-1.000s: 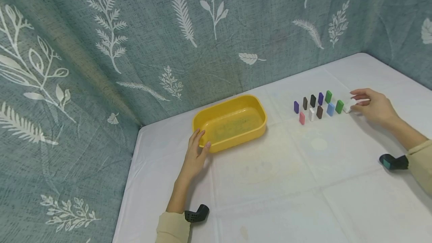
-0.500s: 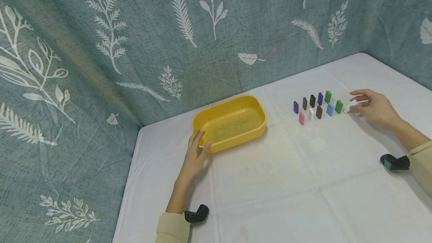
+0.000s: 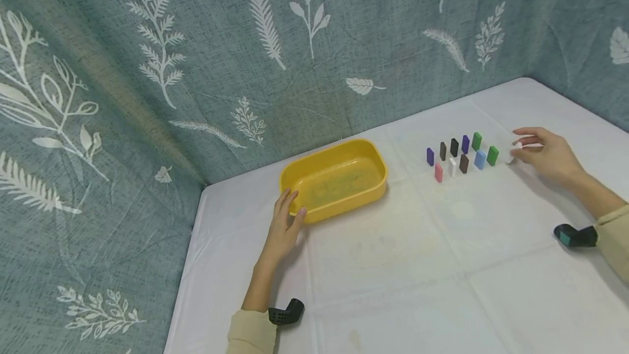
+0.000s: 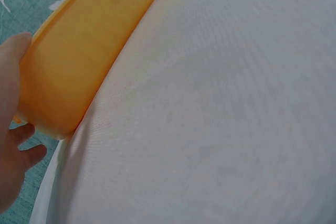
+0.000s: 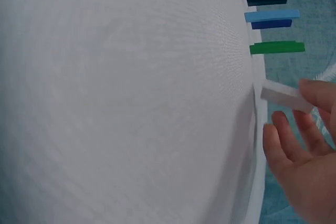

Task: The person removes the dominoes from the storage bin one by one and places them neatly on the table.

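Observation:
My right hand pinches a white domino block between thumb and fingers, at the right end of the front row. In the right wrist view the block is tilted and stands apart from the green block; whether its lower end touches the table cannot be told. The other fingers are loosely bent beneath it. At the near left corner of a yellow basin, my left hand rests with spread, relaxed fingers. Its thumb touches the rim in the left wrist view, two fingers hanging free below the corner.
Two rows of upright blocks stand left of the right hand, among them pink, white, brown, light blue, black and purple. A white cloth covers the table; a patterned curtain hangs behind.
My right hand has shifted slightly to the right with the white domino block, widening the gap to the green block. The left hand and basin have kept their places.

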`<action>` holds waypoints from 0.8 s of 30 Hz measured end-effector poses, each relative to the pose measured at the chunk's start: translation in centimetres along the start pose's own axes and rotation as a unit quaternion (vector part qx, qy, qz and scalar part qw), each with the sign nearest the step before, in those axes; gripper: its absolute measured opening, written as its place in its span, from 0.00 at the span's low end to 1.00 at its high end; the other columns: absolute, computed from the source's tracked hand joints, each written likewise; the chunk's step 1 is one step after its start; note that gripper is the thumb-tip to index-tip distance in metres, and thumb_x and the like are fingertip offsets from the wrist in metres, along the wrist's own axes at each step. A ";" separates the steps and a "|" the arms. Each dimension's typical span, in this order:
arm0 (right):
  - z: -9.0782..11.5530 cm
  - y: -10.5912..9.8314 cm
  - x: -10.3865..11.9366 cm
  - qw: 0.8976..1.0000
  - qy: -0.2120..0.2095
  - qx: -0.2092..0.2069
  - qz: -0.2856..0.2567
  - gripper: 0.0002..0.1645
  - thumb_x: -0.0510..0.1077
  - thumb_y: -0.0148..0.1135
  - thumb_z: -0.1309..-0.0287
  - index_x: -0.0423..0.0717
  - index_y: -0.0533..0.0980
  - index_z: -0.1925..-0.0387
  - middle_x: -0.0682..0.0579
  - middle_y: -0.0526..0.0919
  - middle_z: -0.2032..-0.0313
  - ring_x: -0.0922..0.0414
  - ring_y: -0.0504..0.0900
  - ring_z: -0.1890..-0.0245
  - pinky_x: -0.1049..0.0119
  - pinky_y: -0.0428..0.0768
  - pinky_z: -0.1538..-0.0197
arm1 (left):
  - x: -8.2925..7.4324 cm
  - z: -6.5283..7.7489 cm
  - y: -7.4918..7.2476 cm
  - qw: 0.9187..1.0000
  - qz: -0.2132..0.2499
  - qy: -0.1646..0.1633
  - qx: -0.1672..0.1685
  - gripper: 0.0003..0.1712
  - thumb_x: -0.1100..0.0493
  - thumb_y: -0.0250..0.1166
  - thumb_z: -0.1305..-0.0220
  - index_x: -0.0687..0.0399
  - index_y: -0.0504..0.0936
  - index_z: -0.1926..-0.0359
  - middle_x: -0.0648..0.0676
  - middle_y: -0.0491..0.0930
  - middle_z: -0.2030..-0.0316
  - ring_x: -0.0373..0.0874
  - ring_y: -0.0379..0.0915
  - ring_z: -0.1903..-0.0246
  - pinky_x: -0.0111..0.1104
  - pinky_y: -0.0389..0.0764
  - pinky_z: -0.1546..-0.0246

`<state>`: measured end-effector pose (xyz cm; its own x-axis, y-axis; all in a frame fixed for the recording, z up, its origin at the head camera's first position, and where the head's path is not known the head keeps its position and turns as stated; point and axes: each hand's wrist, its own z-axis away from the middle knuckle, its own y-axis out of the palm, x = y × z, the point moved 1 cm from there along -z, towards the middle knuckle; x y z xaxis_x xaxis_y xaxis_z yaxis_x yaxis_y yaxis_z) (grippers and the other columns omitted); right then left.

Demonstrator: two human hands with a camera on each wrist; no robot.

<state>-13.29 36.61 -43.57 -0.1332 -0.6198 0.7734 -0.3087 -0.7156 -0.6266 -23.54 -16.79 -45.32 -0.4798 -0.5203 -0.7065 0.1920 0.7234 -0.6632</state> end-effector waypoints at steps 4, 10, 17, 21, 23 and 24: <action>-0.1 0.0 -0.1 1.000 0.000 -0.027 0.001 0.33 0.47 0.54 0.33 0.31 0.60 0.35 0.26 0.67 0.46 0.29 0.70 0.48 0.85 0.63 0.70 | 0.0 0.0 0.0 1.000 -0.003 0.001 -0.002 0.31 0.50 0.50 0.26 0.61 0.58 0.30 0.61 0.47 0.29 0.61 0.44 0.31 0.59 0.54 0.38; -0.1 -0.2 -0.3 0.999 0.001 -0.038 0.007 0.33 0.48 0.53 0.33 0.31 0.60 0.35 0.27 0.68 0.47 0.38 0.75 0.53 0.81 0.63 0.68 | 0.0 0.0 0.0 1.000 0.001 0.000 0.000 0.32 0.49 0.50 0.26 0.62 0.58 0.30 0.61 0.47 0.29 0.61 0.43 0.31 0.59 0.54 0.38; -0.2 0.1 -0.1 0.999 0.006 -0.021 -0.045 0.32 0.43 0.51 0.31 0.30 0.56 0.33 0.30 0.65 0.47 0.82 0.68 0.72 0.81 0.75 0.70 | -0.1 0.1 0.0 1.000 0.003 -0.001 0.001 0.32 0.49 0.50 0.27 0.61 0.58 0.30 0.61 0.46 0.28 0.61 0.43 0.31 0.60 0.54 0.39; -0.2 0.1 -0.2 0.996 0.008 -0.011 -0.086 0.33 0.41 0.48 0.30 0.30 0.51 0.31 0.34 0.62 0.48 0.77 0.71 0.69 0.77 0.79 0.66 | -0.1 0.1 0.0 1.000 0.002 -0.003 0.003 0.32 0.49 0.50 0.27 0.61 0.57 0.30 0.61 0.46 0.28 0.62 0.43 0.31 0.60 0.54 0.39; -0.2 0.0 -0.4 0.994 0.013 -0.005 -0.109 0.35 0.41 0.48 0.30 0.30 0.48 0.30 0.37 0.62 0.50 0.76 0.72 0.67 0.75 0.79 0.63 | -0.1 0.1 0.0 1.000 0.002 -0.004 0.003 0.32 0.49 0.50 0.27 0.61 0.57 0.30 0.61 0.46 0.28 0.62 0.43 0.31 0.61 0.54 0.39; -0.2 0.0 -0.4 0.993 0.016 -0.002 -0.118 0.35 0.41 0.48 0.30 0.31 0.47 0.30 0.38 0.62 0.50 0.75 0.72 0.67 0.75 0.79 0.62 | -0.1 0.1 0.0 1.000 0.002 -0.004 0.003 0.32 0.49 0.50 0.27 0.61 0.57 0.30 0.61 0.46 0.28 0.62 0.43 0.31 0.61 0.53 0.39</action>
<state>-13.42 36.96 -43.86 -0.0867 -0.4251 0.9010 -0.3387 -0.8379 -0.4280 -23.43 -16.80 -45.25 -0.4727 -0.5211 -0.7107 0.1981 0.7229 -0.6619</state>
